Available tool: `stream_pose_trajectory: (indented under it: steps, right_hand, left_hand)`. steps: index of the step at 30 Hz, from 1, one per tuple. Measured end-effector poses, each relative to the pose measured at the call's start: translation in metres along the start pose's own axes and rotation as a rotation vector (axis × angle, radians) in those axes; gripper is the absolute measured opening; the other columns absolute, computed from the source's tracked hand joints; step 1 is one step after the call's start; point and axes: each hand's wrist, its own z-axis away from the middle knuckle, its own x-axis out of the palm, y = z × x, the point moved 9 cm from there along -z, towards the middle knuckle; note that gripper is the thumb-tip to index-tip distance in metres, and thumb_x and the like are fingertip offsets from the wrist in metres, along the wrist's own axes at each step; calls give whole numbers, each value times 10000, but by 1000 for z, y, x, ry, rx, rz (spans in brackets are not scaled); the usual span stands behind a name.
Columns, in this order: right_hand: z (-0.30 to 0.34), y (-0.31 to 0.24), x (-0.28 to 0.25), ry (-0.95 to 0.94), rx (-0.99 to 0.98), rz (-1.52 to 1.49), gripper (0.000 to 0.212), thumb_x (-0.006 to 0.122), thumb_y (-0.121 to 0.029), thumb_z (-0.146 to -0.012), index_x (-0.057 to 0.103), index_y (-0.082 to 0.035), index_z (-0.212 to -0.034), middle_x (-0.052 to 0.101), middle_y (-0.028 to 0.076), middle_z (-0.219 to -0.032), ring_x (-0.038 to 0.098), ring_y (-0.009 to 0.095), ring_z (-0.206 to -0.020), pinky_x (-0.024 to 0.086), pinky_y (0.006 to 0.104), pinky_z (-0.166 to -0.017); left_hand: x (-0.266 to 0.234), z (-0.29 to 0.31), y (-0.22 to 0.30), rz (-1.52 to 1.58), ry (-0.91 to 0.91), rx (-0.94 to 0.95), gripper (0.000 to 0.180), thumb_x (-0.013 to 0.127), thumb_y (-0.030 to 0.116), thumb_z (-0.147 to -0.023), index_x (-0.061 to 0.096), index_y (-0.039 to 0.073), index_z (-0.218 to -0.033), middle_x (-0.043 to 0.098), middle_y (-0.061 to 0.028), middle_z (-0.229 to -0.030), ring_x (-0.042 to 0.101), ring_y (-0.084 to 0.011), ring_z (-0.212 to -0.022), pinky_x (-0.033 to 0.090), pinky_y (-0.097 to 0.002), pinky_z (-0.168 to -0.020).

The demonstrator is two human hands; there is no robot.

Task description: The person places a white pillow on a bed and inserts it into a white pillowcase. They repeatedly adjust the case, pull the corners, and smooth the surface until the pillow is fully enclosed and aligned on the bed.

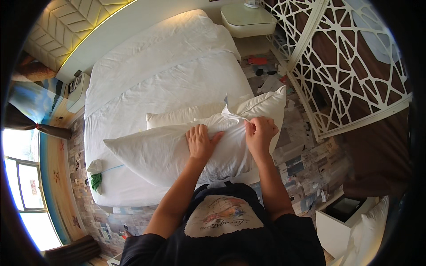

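A white pillow (262,106) lies at the near end of the bed, partly inside a white pillowcase (155,153). Its right end sticks out past the case's opening. My left hand (202,142) rests on top of the case with fingers stretched and thumb apart. At the opening, my right hand (259,133) is closed, pinching the pillowcase's edge. A flap of the case stands up just left of those fingers. Behind it, a second white pillow (177,116) is partly hidden.
The bed (177,75) has a white sheet. A green cloth (96,181) and a small white one lie on its left edge. A bedside shelf (248,22) is at the far right. A white lattice screen (346,66) stands right, above a white cabinet (333,226).
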Motion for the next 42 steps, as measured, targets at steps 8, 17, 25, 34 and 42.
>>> stream_pose_trajectory:
  steps: [8, 17, 25, 34, 42]
  right_hand:
    - [-7, -43, 16, 6, -51, 262, 347, 782, -410, -811, 625, -104, -853, 587, 63, -937, 519, 282, -988, 343, 477, -899]
    - [-42, 8, 9, -34, 21, 450, 120, 696, -186, -881, 664, -71, -866, 618, 84, -989, 525, 285, -1048, 341, 478, -958]
    - [-43, 26, 5, -199, 139, 523, 405, 752, -445, -866, 673, -54, -932, 616, 100, -1016, 514, 302, -1050, 318, 505, -949]
    - [-2, -8, 17, -611, -347, 202, 1021, 763, -733, -619, 561, -95, -1389, 540, 59, -1447, 382, 288, -1444, 67, 663, -1198]
    - [-5, -16, 43, -539, -397, 258, 417, 881, -212, -634, 619, -134, -948, 644, 24, -972, 607, 240, -1029, 402, 418, -921]
  left_hand:
    - [-7, 25, 14, 20, 14, 54, 489, 782, 464, -802, 578, 42, -940, 614, -149, -948, 566, -372, -932, 404, -494, -864]
    - [-19, 34, 26, 109, -19, 51, 497, 809, 443, -780, 577, 58, -992, 603, -129, -990, 554, -351, -975, 392, -479, -899]
    - [-7, 40, 29, 72, -147, 75, 527, 843, 453, -724, 576, 67, -964, 590, -110, -988, 564, -329, -988, 415, -470, -868]
    - [-60, 44, 3, -63, -32, 153, 585, 872, 408, -651, 586, 30, -994, 593, -156, -1062, 553, -392, -1035, 435, -505, -940]
    - [-28, 20, -37, 99, -250, 28, 416, 891, 268, -630, 567, 91, -821, 657, -114, -858, 634, -352, -888, 466, -484, -806]
